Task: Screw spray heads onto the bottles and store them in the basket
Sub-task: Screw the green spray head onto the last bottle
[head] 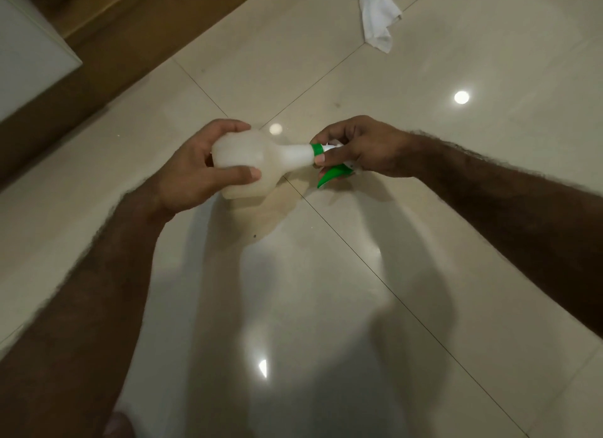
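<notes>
A translucent white bottle [251,158] lies on its side in the air above a tiled floor, neck pointing right. My left hand [192,170] wraps around its round body. At the neck sits a spray head [329,163] with a green collar and a green trigger hanging below. My right hand [359,147] grips that spray head, fingertips on the green collar. Most of the head's white body is hidden under my right hand's fingers. No basket is in view.
A crumpled white cloth [378,13] lies on the glossy cream floor tiles [456,183] at the top right. A wooden strip [107,46] and a white cabinet corner [29,52] run along the upper left.
</notes>
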`<state>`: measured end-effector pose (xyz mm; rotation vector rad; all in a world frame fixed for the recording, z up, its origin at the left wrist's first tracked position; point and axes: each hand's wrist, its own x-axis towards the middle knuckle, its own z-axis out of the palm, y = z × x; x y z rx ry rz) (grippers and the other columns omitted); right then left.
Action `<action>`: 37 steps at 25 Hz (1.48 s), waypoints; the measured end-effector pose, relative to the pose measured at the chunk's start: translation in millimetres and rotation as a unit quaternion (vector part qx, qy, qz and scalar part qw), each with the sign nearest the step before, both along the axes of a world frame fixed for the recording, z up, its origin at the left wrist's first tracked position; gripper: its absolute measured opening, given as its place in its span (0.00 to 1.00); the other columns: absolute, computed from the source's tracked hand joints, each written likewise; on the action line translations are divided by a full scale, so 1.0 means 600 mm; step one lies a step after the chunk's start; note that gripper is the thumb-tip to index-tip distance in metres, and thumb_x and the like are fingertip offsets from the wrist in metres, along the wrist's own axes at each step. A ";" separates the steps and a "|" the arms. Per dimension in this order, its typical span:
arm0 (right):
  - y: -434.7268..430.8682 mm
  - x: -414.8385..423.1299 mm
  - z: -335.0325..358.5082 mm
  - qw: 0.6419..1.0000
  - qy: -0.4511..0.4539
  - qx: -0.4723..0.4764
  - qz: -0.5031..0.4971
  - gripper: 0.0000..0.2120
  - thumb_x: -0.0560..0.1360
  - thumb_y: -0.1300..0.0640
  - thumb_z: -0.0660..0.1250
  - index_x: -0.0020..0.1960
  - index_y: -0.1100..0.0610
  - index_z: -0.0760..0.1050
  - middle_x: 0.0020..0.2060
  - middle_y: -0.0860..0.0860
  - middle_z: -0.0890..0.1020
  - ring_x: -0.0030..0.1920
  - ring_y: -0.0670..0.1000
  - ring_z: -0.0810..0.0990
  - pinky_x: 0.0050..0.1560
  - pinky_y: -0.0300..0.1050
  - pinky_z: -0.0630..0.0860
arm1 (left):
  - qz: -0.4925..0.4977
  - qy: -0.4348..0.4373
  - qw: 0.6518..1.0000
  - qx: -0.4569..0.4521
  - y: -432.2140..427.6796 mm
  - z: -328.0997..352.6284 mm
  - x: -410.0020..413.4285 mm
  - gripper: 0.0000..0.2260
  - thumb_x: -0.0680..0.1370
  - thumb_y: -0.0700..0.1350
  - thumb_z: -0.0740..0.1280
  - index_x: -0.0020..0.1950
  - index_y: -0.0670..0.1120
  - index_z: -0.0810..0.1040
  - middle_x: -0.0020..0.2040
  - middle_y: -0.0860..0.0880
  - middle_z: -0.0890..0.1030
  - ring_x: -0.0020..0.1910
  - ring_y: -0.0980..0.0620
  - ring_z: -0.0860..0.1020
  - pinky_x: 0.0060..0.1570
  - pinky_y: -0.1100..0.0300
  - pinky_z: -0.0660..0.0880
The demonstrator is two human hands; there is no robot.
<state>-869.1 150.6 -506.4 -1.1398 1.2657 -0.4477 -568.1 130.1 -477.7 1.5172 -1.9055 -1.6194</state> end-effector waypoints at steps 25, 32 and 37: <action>0.140 0.500 0.774 0.962 0.085 -0.174 0.191 0.25 0.71 0.53 0.78 0.65 0.45 0.74 0.60 0.41 0.78 0.58 0.45 0.80 0.53 0.47 0.82 | 0.193 -0.120 0.974 0.003 0.259 0.741 0.341 0.46 0.69 0.55 0.81 0.83 0.62 0.61 0.72 0.53 0.76 0.69 0.49 0.76 0.69 0.47 0.75; 0.099 0.864 0.904 0.879 0.105 -0.330 0.328 0.24 0.71 0.52 0.77 0.65 0.52 0.75 0.54 0.43 0.76 0.49 0.48 0.78 0.50 0.46 0.79 | 0.339 -0.201 0.917 -0.065 0.315 0.870 0.653 0.44 0.72 0.58 0.80 0.82 0.63 0.59 0.68 0.51 0.78 0.66 0.46 0.78 0.64 0.44 0.78; 0.104 1.115 0.934 0.842 0.068 -0.371 0.386 0.27 0.72 0.52 0.77 0.68 0.52 0.74 0.59 0.46 0.77 0.51 0.45 0.76 0.53 0.44 0.78 | 0.410 -0.229 0.881 -0.058 0.360 0.916 0.871 0.41 0.70 0.60 0.79 0.79 0.64 0.63 0.62 0.51 0.79 0.58 0.47 0.80 0.57 0.44 0.81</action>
